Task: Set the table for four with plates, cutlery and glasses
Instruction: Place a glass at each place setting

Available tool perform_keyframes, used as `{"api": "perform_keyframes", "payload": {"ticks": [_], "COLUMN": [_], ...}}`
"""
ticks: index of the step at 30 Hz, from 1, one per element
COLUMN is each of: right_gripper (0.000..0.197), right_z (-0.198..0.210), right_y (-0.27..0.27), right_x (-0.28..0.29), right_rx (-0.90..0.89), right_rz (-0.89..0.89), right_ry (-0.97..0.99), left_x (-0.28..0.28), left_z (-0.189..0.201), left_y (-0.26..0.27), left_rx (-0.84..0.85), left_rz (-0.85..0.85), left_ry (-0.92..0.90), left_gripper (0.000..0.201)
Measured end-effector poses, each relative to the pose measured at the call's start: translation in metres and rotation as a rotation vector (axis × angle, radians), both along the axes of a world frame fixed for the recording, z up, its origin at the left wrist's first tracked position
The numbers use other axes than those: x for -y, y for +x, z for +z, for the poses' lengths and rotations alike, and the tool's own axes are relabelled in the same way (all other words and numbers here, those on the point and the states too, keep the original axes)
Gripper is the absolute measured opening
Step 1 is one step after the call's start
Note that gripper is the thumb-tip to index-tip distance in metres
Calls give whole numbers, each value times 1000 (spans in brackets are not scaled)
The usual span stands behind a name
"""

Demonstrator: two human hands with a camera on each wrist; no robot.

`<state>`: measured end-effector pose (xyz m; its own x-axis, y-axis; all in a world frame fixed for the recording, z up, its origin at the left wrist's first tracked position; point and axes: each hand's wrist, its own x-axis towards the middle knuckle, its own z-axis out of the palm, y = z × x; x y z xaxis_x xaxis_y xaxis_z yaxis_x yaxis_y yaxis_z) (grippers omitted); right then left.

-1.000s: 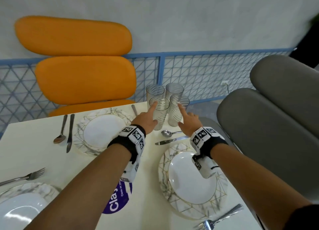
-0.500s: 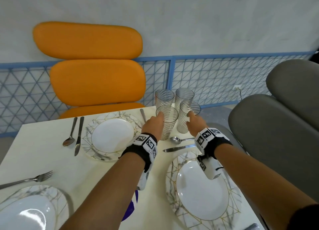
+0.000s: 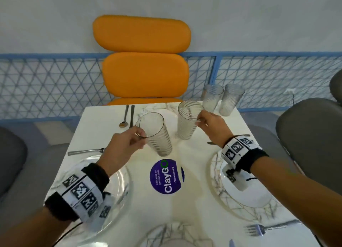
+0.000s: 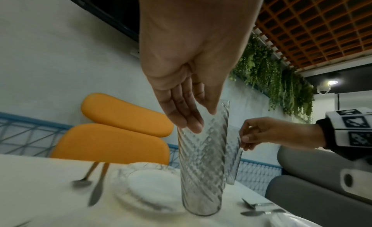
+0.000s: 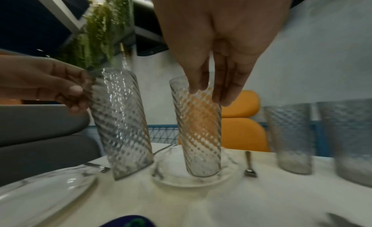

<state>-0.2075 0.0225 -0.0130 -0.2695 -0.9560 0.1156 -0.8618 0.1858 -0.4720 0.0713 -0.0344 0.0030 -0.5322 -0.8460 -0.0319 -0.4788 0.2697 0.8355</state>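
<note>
Each hand holds a clear ribbed glass by its rim over the white table. My left hand pinches the tilted left glass, also seen in the left wrist view as hand on glass. My right hand pinches the nearly upright right glass, with fingers on the rim of the glass. Two more glasses stand at the far right corner. Marbled plates lie left, right, near and far.
A spoon and knife lie by the far plate, a fork at the left, another fork near right. A purple sticker marks the table's middle. An orange chair stands beyond; grey seats flank the table.
Both hands went from touching the cluster of glasses to each gripping one by the rim, and have drawn the two glasses away from the far right corner toward the table's middle.
</note>
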Motion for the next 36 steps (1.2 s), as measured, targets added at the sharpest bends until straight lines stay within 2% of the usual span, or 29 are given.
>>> {"api": "perform_keyframes", "payload": {"ticks": [4, 8, 12, 15, 19, 23, 26, 28, 32, 36], "right_gripper": [24, 22, 22, 21, 28, 45, 51, 53, 54, 54], "right_z": [-7, -19, -30, -35, -35, -33, -31, -29, -33, -37], "right_y": [75, 128, 153, 157, 155, 146, 129, 111, 57, -7], "right_x": [3, 5, 5, 5, 3, -8, -20, -28, -39, -42], "right_rx": [65, 118, 111, 121, 109, 110, 118, 110, 102, 77], "right_rz": [139, 193, 199, 163, 161, 177, 179, 159, 65, -51], "right_ry": [64, 149, 210, 197, 214, 210, 189, 165, 103, 93], "left_x": [-34, -68, -89, -100, -106, -104, -102, -96, -74, -52], "left_z": [-16, -40, -55, -61, -60, -52, -33, -12, 46, 88], "left_y": [63, 90, 101, 106, 109, 109, 106, 97, 53, -23], "left_rx": [42, 141, 194, 233, 269, 366, 451, 511, 661, 533], "left_rz": [16, -72, -140, -183, -221, -275, -283, -274, -236, -265], "left_ry": [33, -34, -85, -113, -139, -153, -178, -252, -458, -536], "left_gripper": [20, 24, 4, 8, 8, 20, 36, 39, 34, 32]}}
